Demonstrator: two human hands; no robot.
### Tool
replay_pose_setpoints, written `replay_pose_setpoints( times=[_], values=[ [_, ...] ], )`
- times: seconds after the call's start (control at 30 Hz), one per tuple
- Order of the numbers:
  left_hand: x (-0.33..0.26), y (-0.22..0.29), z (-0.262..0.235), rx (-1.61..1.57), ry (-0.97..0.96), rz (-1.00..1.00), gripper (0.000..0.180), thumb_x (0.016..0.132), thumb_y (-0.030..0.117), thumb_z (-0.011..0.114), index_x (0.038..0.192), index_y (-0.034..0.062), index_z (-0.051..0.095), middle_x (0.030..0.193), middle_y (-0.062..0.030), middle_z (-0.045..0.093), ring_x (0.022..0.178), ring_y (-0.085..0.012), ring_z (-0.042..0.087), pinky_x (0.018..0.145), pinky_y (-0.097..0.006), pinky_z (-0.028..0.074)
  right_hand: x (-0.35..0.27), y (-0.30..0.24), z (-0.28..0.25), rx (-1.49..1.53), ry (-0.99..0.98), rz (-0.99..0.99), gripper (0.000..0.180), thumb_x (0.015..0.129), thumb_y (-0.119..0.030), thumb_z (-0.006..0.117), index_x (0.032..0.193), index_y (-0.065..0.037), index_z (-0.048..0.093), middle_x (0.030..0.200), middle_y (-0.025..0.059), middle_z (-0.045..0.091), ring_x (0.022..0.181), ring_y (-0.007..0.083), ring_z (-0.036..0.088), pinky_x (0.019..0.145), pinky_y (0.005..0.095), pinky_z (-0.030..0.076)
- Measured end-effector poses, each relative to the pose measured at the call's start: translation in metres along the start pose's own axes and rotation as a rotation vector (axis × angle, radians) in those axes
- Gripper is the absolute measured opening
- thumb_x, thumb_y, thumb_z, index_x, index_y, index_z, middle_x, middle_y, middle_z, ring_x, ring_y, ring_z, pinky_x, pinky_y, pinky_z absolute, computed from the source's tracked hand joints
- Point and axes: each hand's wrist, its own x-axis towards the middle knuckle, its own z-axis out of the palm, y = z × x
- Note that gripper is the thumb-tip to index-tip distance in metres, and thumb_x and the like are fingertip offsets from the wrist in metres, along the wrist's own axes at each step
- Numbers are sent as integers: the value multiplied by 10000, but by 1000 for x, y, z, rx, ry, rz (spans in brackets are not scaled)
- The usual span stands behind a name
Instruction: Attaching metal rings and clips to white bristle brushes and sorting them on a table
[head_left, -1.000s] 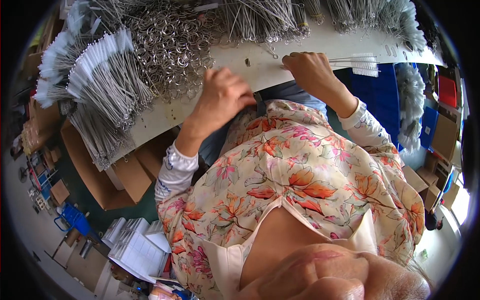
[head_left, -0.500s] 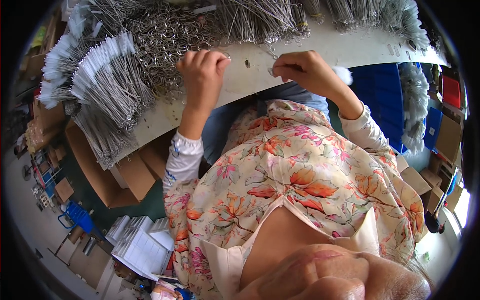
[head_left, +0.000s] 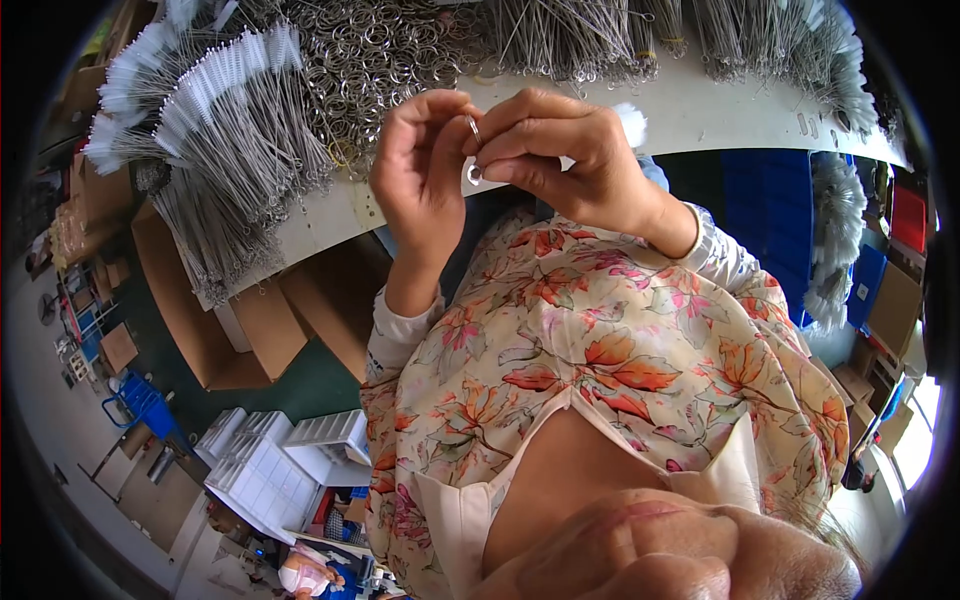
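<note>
In front of my chest, over the table's near edge, my two hands meet at the fingertips. My left hand [head_left: 422, 170] pinches a shiny metal ring [head_left: 474, 130] between thumb and forefinger. The closed fingers of my right hand [head_left: 565, 150] touch the ring's other side. Below their tips shows a small metal loop [head_left: 474, 174]. A white bristle tuft [head_left: 632, 122] sticks out behind my right hand; it looks like the head of a wire brush held there, its stem mostly hidden by the fingers.
Beyond my hands lies a heap of metal rings [head_left: 385, 75] on the white table [head_left: 690, 110]. Bundles of wire brushes [head_left: 235, 130] lie left; more wire stems [head_left: 570, 40] line the back. A cardboard box [head_left: 240, 330] and blue bins [head_left: 765, 220] stand below the table.
My hands were apart, the left above the ring heap's edge. They have come together, with the ring now between their fingertips. The white tuft has shifted left along with my right hand.
</note>
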Motion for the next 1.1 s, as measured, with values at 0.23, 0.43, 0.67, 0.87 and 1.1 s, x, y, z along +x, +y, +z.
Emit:
replay_pose_setpoints(
  times=[0.23,0.43,0.67,0.87,1.1],
  values=[
    [6,16,-18,226,-181,166,136,847,-40,573,983,-41,575,850,-84,635,697,-114,616,631,-222,519,0,-1,-2,-12,-61,-80,111,725,25,673,833,6,656,867,85,623,757,217,632,649,282,518],
    [1,17,-20,-136,-158,-106,147,843,-16,586,987,-47,576,866,-109,647,726,-126,628,676,-242,541,-2,1,-2,-42,-74,-128,128,698,46,669,814,-8,659,885,62,631,767,215,637,651,287,523],
    [2,20,-21,-230,-157,-137,188,816,-22,622,999,-58,595,919,-121,649,800,-128,626,725,-251,532,0,9,-3,-372,-9,-418,173,616,-6,681,782,-50,665,875,3,637,670,174,626,556,272,499],
    [3,31,-23,-15,-190,-58,250,768,-74,641,1014,-80,598,994,-144,631,885,-168,631,765,-262,535,3,6,-12,-598,-135,-507,198,596,-54,684,794,-64,672,874,-11,640,630,163,612,533,267,486],
    [4,24,-16,410,-69,486,293,715,-82,647,1003,-49,604,976,-163,637,825,-228,661,699,-262,557,7,-9,-17,222,-84,191,128,853,-122,619,899,-17,677,999,105,610,671,79,552,519,195,447]
  ],
)
